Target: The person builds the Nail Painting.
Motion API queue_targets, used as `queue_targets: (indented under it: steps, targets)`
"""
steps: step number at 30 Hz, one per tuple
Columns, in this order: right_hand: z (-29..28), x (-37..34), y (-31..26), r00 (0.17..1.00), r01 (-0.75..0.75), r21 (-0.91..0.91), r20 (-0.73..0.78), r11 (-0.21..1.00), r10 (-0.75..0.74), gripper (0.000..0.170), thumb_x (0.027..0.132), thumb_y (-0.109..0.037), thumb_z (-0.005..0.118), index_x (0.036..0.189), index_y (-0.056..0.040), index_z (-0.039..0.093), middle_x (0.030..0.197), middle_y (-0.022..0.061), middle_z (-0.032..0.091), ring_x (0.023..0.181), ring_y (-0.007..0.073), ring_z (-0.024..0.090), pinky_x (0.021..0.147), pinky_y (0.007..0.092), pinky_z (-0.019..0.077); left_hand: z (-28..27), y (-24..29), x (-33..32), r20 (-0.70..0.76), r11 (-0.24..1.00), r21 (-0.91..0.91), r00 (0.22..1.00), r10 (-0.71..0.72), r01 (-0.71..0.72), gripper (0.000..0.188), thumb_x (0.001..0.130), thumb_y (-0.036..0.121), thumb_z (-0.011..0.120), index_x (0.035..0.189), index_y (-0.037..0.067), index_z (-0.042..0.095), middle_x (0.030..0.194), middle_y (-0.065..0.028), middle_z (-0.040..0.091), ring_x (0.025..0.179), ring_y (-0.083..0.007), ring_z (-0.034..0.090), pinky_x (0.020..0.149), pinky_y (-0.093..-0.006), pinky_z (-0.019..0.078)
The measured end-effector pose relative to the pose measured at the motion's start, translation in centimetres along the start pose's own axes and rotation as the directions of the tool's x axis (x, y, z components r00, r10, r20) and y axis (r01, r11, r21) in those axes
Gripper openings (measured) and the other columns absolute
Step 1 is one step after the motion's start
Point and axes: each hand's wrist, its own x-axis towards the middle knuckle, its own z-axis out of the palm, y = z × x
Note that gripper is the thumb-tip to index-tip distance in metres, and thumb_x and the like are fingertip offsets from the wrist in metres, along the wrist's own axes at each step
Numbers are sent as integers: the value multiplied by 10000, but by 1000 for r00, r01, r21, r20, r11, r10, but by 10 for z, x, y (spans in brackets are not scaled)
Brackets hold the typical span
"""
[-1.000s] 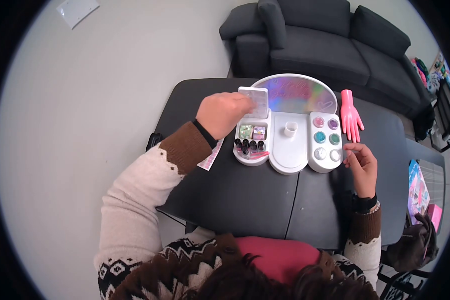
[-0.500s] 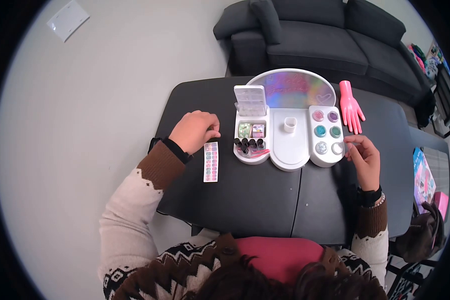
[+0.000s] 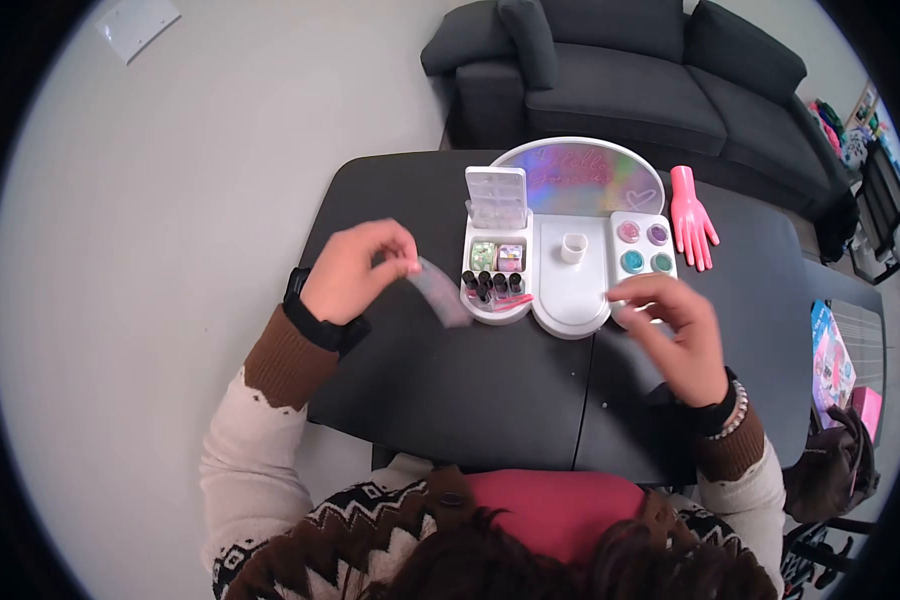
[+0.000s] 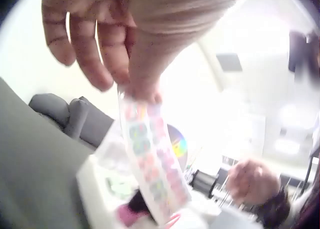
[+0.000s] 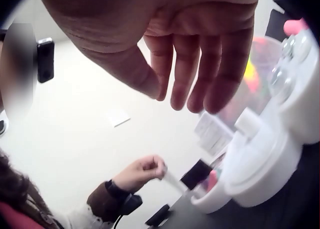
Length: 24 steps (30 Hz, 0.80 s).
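Observation:
Between thumb and fingers, my left hand (image 3: pixel 355 275) pinches one end of a narrow sheet of pastel nail stickers (image 4: pixel 152 161). The sheet (image 3: pixel 442 297) hangs over the table, left of a white nail-salon stand (image 3: pixel 570 318), blurred in the head view. My right hand (image 3: pixel 678 338) hovers by the stand's right front, its fingers (image 5: pixel 185 84) loosely bent with nothing between them. Small dark-capped polish bottles (image 3: pixel 485 284) and a pink stick (image 3: pixel 515 300) sit in the stand's left section. Pots of coloured glitter (image 3: pixel 632 261) fill the right section, the front ones hidden behind my right hand.
Upright on the stand's left is a clear compartment lid (image 3: pixel 497 197), with a shiny rounded backboard (image 3: pixel 580 180) behind. A white cup (image 3: pixel 573 248) stands in the middle. A pink model hand (image 3: pixel 692 220) lies at right on the black table (image 3: pixel 470 400). Beyond is a grey sofa (image 3: pixel 610 100).
My left hand came back from the compartment lid to the sticker sheet, then lifted it off the table. My right hand moved left from beside the stand to over its right front.

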Motion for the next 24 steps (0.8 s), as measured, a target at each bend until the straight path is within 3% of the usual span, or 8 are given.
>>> queue_targets:
  steps: [3, 5, 10, 12, 13, 15, 18, 24]
  targets:
    - [42, 19, -34, 994, -11, 98, 112, 995, 0, 484, 952, -125, 869, 1396, -33, 702, 1346, 106, 746, 1132, 180, 747, 868, 311, 640, 9, 18, -7, -294, 982, -189, 953, -67, 11, 71, 1040, 58, 763, 1078, 49, 704, 976, 20, 705, 928, -79, 663, 871, -270, 542]
    - [69, 31, -37, 995, -8, 124, 99, 992, -4, 527, 940, -143, 892, 1410, -18, 690, 1368, 138, 734, 1155, 190, 754, 863, 310, 653, 19, 21, -10, -528, 894, -412, 846, -78, -175, 114, 1061, 128, 777, 1100, 54, 699, 953, 34, 708, 892, -45, 627, 828, -238, 510]
    - [102, 71, -15, 991, -132, 597, 78, 791, 106, 403, 1016, -139, 822, 1345, 51, 691, 1133, 196, 805, 908, 181, 804, 803, 275, 658, 49, 28, -31, -383, 773, -614, 916, -117, -158, 130, 1064, 104, 780, 1124, 35, 687, 1003, 20, 725, 941, -41, 644, 869, -219, 514]
    - [100, 77, -25, 993, -117, 562, 38, 819, 115, 246, 1029, -113, 796, 1217, 37, 748, 1012, 141, 825, 834, 154, 796, 776, 271, 651, 47, 25, -40, -326, 908, -411, 944, -60, -84, 157, 1029, 93, 808, 1134, 47, 701, 1021, -1, 742, 969, -73, 675, 908, -253, 520]
    - [96, 81, -24, 996, 4, 319, -82, 948, 23, 190, 1022, -110, 802, 1152, 23, 767, 1011, 134, 826, 823, 149, 795, 755, 275, 643, 41, 22, -43, -328, 907, -413, 943, -60, -86, 157, 1029, 93, 808, 1134, 47, 701, 1021, -1, 742, 969, -73, 675, 908, -253, 520]
    - [87, 92, -21, 937, 239, -101, -238, 966, -257, 69, 983, -73, 809, 1012, -13, 793, 988, 117, 811, 773, 199, 785, 700, 321, 615, 19, 10, -51, -409, 996, 75, 909, 75, -48, 157, 950, 82, 858, 1069, 63, 757, 1015, -31, 776, 978, -154, 716, 911, -308, 539]
    - [70, 108, -7, 874, 345, -433, -175, 833, -453, 83, 945, -35, 798, 1028, -21, 794, 955, 133, 786, 794, 295, 768, 710, 375, 602, -13, -26, -66, -364, 794, 606, 908, 208, 61, 279, 813, 168, 935, 1051, 103, 803, 1207, -82, 793, 1202, -322, 684, 1103, -488, 487]
    - [82, 127, 5, 896, 338, -494, -91, 801, -434, 86, 948, -52, 738, 1008, -38, 798, 976, 116, 765, 894, 352, 749, 791, 446, 601, -26, -73, -98, -212, 677, 712, 976, -43, 185, 401, 751, 227, 975, 1121, 151, 841, 1515, -123, 667, 1461, -381, 537, 1191, -525, 445]
